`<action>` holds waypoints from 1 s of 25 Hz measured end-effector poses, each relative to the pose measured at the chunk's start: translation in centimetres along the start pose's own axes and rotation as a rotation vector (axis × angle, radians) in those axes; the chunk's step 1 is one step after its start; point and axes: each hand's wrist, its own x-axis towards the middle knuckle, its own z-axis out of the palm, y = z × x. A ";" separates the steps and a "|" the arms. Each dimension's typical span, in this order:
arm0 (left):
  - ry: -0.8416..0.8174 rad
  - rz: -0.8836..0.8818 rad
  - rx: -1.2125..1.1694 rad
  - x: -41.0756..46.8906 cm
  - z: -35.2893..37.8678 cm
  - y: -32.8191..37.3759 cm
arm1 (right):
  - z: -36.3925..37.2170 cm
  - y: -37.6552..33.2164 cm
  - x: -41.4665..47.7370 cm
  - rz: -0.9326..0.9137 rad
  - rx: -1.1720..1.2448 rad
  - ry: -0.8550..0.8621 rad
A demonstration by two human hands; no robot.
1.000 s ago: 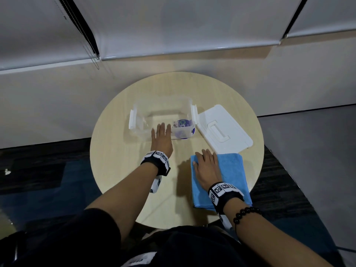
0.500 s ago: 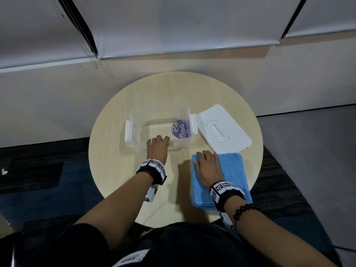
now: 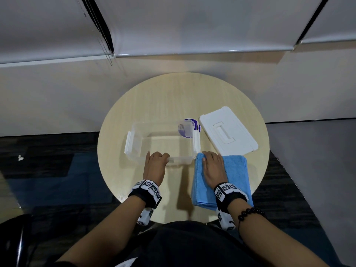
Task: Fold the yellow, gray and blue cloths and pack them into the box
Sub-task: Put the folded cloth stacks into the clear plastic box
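Observation:
A clear plastic box (image 3: 133, 139) with white side latches stands open on the round wooden table (image 3: 173, 97); I see nothing inside it. My left hand (image 3: 155, 164) grips the box's near rim, fingers curled over the edge. A folded blue cloth (image 3: 236, 170) lies on the table to the right of the box. My right hand (image 3: 212, 168) rests flat on the cloth's left half, fingers apart. No yellow or gray cloth is in view.
The box's white lid (image 3: 228, 132) lies flat at the right, just behind the blue cloth. A purple round label (image 3: 189, 129) shows at the box's far right corner. The table's near edge runs by my wrists; a wall stands behind the table.
The box has been drawn toward me and tipped level, its opening now facing up. My left hand moved from its side wall to the near rim. My right hand stayed on the blue cloth.

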 end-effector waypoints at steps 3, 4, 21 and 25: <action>-0.018 0.003 -0.039 -0.1 -0.3 0.3 | -0.3 -0.1 -0.1 0.008 0.015 -0.029; -0.006 0.001 -0.073 -0.3 -0.4 0.6 | -0.6 -0.1 0.0 0.005 0.020 -0.059; -0.188 0.266 0.010 -0.3 0.0 14.4 | -6.2 2.9 -3.0 0.074 -0.316 -0.185; -0.150 0.274 -0.009 -1.1 1.0 14.5 | -6.6 4.1 -3.4 0.097 -0.268 -0.132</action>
